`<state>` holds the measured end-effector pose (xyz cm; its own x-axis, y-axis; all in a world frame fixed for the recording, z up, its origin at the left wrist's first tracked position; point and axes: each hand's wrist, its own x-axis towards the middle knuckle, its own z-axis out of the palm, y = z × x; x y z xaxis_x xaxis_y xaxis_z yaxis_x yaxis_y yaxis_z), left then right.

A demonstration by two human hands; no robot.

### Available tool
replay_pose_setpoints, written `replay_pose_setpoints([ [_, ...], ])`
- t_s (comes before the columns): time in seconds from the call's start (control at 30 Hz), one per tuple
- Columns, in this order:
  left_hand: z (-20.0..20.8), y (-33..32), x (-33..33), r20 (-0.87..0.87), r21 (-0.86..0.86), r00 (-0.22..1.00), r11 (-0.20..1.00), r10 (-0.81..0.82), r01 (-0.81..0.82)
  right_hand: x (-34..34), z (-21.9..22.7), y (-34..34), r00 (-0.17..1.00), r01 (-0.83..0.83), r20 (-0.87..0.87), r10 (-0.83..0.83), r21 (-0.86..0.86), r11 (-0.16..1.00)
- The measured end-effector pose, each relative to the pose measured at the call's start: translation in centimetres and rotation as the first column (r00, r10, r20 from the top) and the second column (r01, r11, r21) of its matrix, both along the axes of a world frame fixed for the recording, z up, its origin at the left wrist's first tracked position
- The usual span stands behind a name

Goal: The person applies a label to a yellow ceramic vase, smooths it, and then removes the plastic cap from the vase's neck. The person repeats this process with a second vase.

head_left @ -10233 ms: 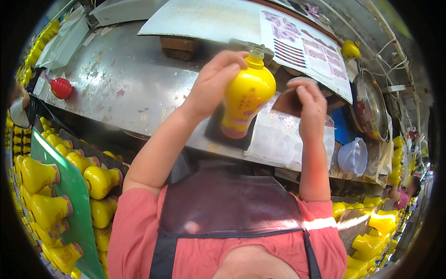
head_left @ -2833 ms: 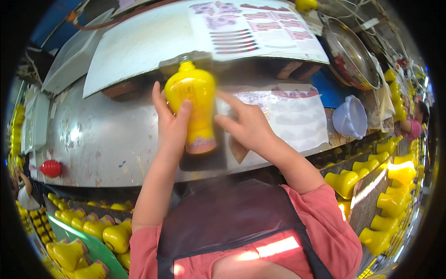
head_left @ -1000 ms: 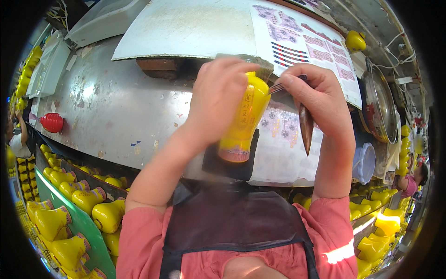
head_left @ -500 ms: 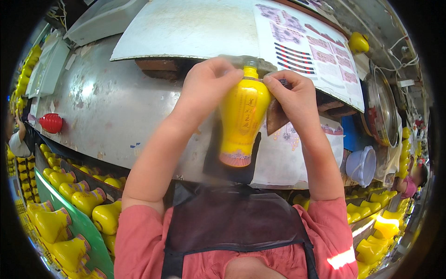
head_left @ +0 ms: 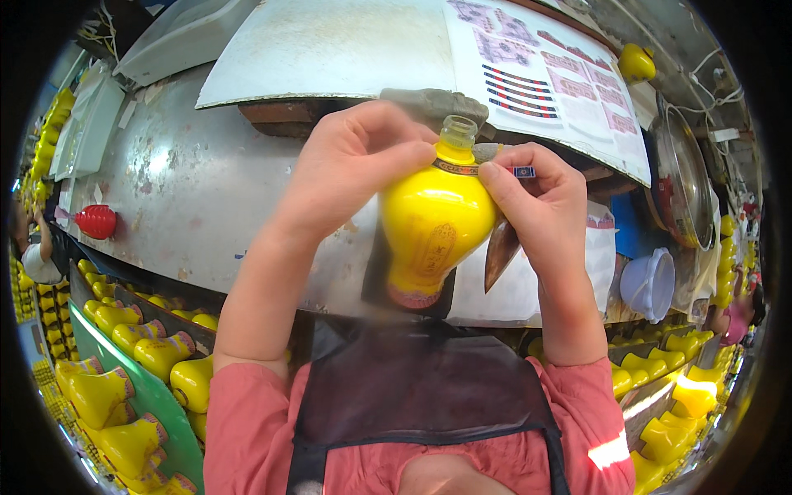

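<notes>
A glossy yellow bottle (head_left: 433,223) with a clear glass neck stands tilted in front of me, its neck away from me. A dark patterned decal strip (head_left: 456,167) lies around the base of its neck. My left hand (head_left: 363,161) is closed, its thumb pressing the left end of the strip at the neck. My right hand (head_left: 540,186) pinches the strip's right end, which sticks out between the fingers. A brown, pointed flat blade-like tool (head_left: 501,256) hangs below the right palm, apparently held there too. Behind the neck lies a grey cloth (head_left: 433,103).
A slanted white board (head_left: 330,54) holds a printed decal sheet (head_left: 549,70) with matching dark strips. On the metal table are a red ribbed bulb (head_left: 96,221) and a pale paper (head_left: 495,285). A lavender bucket (head_left: 648,285) hangs at right. Yellow bottles (head_left: 107,400) fill racks on both sides.
The bottle has tipped, its neck now nearer the view and its shoulder looking larger. The right hand has moved slightly right, and the strip shows across the neck base.
</notes>
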<state>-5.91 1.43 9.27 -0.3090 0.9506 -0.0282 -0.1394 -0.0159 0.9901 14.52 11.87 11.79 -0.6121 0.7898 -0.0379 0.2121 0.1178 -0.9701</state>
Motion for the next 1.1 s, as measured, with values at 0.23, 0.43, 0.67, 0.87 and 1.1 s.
replay_pose_setpoints([
  [0.23, 0.3, -0.8, -0.5, 0.008, 0.086, 0.997, 0.994, -0.073, 0.072, 0.4, 0.4, -1.9, 0.991, 0.006, -0.131, 0.014, 0.154, 0.988],
  [0.43, 0.1, -0.8, -0.9, -0.026, 0.145, 0.992, 0.982, -0.122, 0.124, 0.9, 0.7, -2.1, 0.997, -0.043, -0.058, 0.055, 0.199, 0.979],
  [0.67, -0.1, -0.9, -0.7, -0.018, 0.162, 0.993, 0.979, -0.119, 0.121, 0.8, 1.4, -2.3, 0.998, -0.043, -0.03, 0.047, 0.103, 0.994],
  [0.87, -0.1, -0.8, -0.5, -0.036, 0.173, 0.992, 0.977, -0.12, 0.124, 0.7, 1.8, -1.8, 0.998, -0.066, 0.012, 0.066, 0.01, 0.998],
  [1.1, 0.0, -0.9, -0.1, -0.031, 0.186, 0.993, 0.976, -0.11, 0.114, 1.4, 2.1, -0.7, 0.987, -0.148, 0.045, 0.153, -0.106, 0.983],
])
